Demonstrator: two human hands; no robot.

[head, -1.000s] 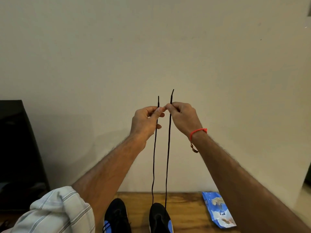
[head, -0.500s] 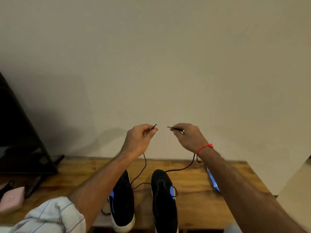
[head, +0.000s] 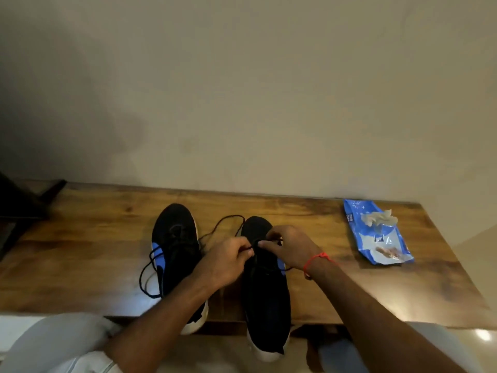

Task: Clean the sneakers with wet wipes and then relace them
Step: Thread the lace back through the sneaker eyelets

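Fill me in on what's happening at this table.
A person is relacing a pair of black sneakers on a wooden table. Both the left hand and the right hand pinch the black lace over the right sneaker, near its toe end. The left sneaker sits beside it, its lace lying loose on the wood. A blue wet wipes pack lies off to the right with a wipe sticking out.

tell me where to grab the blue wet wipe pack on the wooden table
Grip the blue wet wipe pack across its long side edges near the middle, coming from above. It lies flat on the wooden table with bare wood on both sides, and a crumpled wipe sticks out near its far end, so avoid pinching there.
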